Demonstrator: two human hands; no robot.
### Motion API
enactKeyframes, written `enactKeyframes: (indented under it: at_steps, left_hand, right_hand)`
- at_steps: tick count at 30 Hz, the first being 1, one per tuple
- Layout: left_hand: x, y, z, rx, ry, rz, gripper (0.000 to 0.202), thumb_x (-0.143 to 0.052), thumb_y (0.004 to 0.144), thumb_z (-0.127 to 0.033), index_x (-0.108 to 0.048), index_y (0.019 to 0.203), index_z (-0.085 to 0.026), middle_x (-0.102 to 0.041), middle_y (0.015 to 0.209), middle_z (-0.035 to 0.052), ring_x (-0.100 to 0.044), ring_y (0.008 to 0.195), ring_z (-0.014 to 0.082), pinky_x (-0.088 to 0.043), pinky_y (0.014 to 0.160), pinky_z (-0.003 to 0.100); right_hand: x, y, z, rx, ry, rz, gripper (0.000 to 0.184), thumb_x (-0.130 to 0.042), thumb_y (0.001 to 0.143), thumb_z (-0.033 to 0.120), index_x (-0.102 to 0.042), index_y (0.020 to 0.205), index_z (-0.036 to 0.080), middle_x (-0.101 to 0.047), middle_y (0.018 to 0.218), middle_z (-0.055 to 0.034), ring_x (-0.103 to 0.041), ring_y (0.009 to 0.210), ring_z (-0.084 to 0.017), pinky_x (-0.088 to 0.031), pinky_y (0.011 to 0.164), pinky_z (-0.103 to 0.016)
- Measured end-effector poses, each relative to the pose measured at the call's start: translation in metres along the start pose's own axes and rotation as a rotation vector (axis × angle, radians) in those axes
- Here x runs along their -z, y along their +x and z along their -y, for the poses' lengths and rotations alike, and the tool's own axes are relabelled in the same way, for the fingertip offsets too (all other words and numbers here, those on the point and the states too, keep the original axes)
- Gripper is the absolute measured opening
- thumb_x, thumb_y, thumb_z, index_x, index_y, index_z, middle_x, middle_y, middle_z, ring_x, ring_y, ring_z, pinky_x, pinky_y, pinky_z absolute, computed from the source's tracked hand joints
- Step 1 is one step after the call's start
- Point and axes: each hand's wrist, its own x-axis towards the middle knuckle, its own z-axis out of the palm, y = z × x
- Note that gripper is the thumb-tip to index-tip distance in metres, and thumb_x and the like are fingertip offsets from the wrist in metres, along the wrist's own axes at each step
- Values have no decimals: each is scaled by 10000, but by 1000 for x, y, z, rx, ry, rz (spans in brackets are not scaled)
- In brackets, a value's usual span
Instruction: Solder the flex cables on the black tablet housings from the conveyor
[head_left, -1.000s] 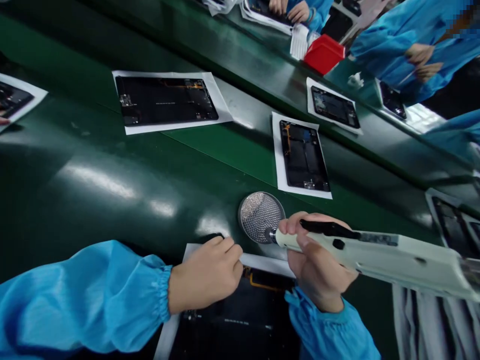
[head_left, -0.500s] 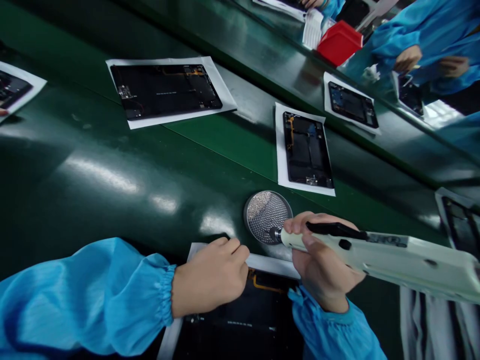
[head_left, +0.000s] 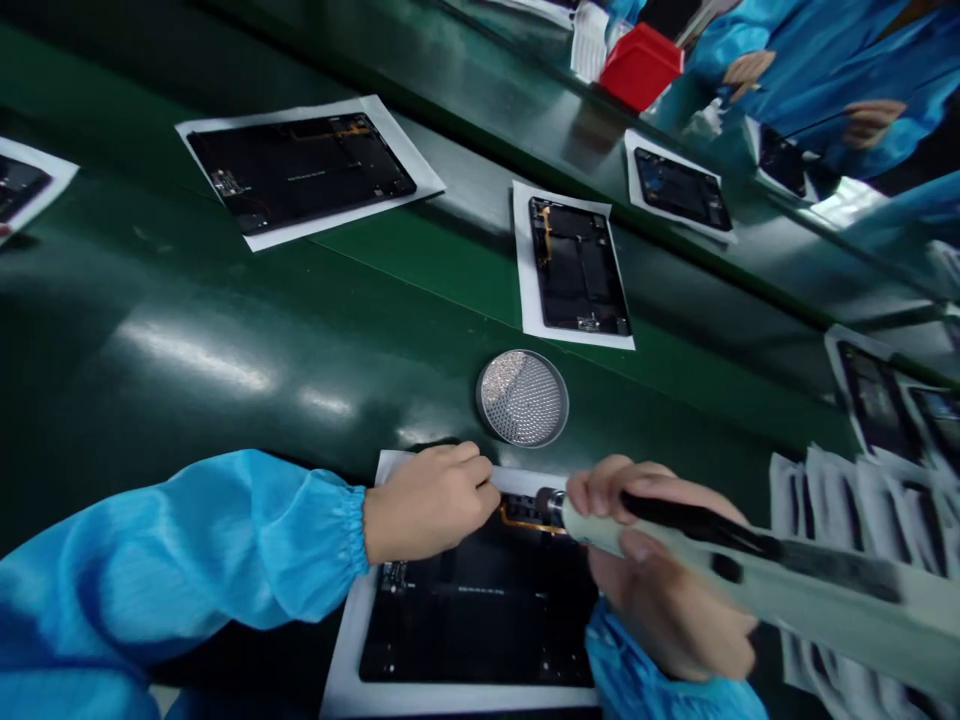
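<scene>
My right hand (head_left: 660, 560) is closed around a pale electric screwdriver (head_left: 720, 580) with a black lever along its side. Its tip is above the upper right part of an opened black tablet (head_left: 487, 630), beside an orange flex cable (head_left: 517, 518); whether it touches is unclear. The tablet lies on a white sheet (head_left: 349, 640). My left hand (head_left: 431, 503) rests over the tablet's upper left edge with curled fingers, and what they pinch, if anything, is hidden. Just beyond, a round metal dish (head_left: 534, 400) with a dimpled plate holds tiny screws on its left side.
Other opened tablets lie on white sheets on the green bench, one at the upper left (head_left: 300, 175) and one past the dish (head_left: 581, 265). White sleeves (head_left: 825, 500) are stacked at the right. Across the bench stand a red bin (head_left: 641, 65) and a co-worker in blue sleeves (head_left: 802, 80).
My right hand has brought the screwdriver tip from the screw dish back toward me, over the tablet. My left hand stays at the tablet's edge. The view has shifted slightly.
</scene>
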Motion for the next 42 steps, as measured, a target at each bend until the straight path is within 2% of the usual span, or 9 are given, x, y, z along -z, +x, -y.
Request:
enactKeyframes:
  at_steps: [5,14,23,34,42]
  left_hand:
    - [-6,2,-2,5,53,-46,120,-570,975,-183,-652,908,-126,-598,889,72,-505,822,215,-467,682,352]
    - [-12,0,-7,-114,146,-222,202,-532,974,-151,-662,825,-113,-592,835,70,-499,765,208,-337,604,354]
    - [-3,-1,-14,-147,187,-168,201,-557,919,-144,-656,749,-106,-585,788,98,-524,735,225,-306,572,346]
    - [-2,-2,-14,-143,157,-125,224,-545,918,-160,-653,726,-118,-581,787,96,-532,746,232,-326,575,354]
    - [0,-7,-20,-103,180,-110,233,-520,958,-163,-679,804,-92,-617,847,124,-545,776,238,-375,634,364]
  right_hand:
    - [-3,-11,-19,-11,-21,66,296,-619,851,92,-674,1112,220,-591,843,-28,-572,806,-188,-486,695,-392]
    - [-7,-9,-15,-19,-62,59,303,-603,849,73,-677,1097,230,-585,826,-22,-565,775,-178,-505,681,-394]
    - [-8,-8,-15,-33,-67,55,322,-623,807,52,-680,1076,220,-595,808,-19,-575,761,-177,-508,655,-382]
    - [-8,-8,-17,-37,-75,81,304,-608,809,38,-671,1059,199,-590,812,-22,-573,766,-184,-503,660,-390]
    - [-11,-13,-18,-29,-115,94,269,-609,811,26,-652,1014,197,-579,810,-27,-571,744,-182,-516,660,-403]
